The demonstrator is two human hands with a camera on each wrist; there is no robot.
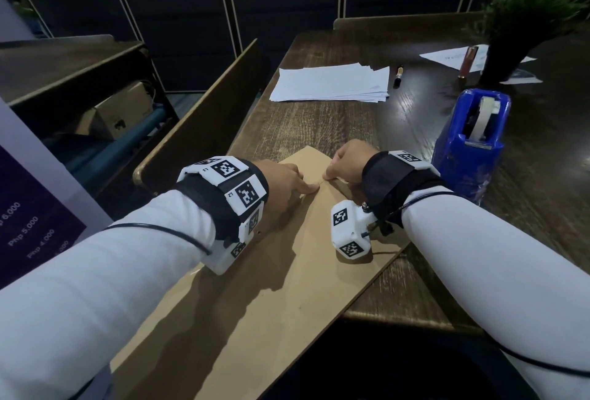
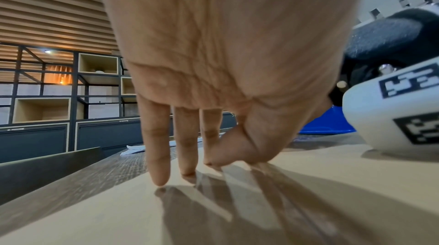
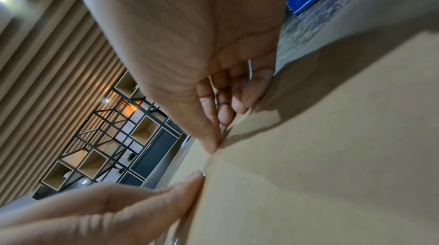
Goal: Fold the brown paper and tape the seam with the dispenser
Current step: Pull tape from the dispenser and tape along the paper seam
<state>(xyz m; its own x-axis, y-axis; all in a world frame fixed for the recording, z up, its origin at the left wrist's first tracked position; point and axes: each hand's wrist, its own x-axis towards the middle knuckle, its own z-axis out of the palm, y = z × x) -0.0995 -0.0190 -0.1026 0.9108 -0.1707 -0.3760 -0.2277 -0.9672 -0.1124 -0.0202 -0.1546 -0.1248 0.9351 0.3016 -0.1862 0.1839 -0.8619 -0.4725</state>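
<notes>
At the far left a dark poster (image 1: 28, 224) carries pale lettering; "Php 5,000" can be made out, with "6,000" above and "4,000" below, all somewhat blurred. The markers on the wrist bands are square codes, not words.

The brown paper (image 1: 287, 288) lies flat on the near end of the counter (image 1: 319, 125), its near corner jutting past the edge. The left hand (image 1: 284, 181) rests on it with fingers (image 2: 158, 155) straight and spread, tips pressing down, so this grip is apart and clamped on nothing. Just beside it the right hand (image 1: 346, 161) has its thumb tip down on the seam and its fingers (image 3: 237, 99) curled over a paper edge; whether they truly pinch the flap I cannot tell. A thin clear strip seems to run along the seam between the two hands in the right wrist view, though it is too faint to be sure.

By my judgement the fold is made and the seam is being pressed or taped. The next move calls for one hand holding the flap while the other reaches to the blue dispenser (image 1: 469, 141), standing near on the right; no brand shows on it
</notes>
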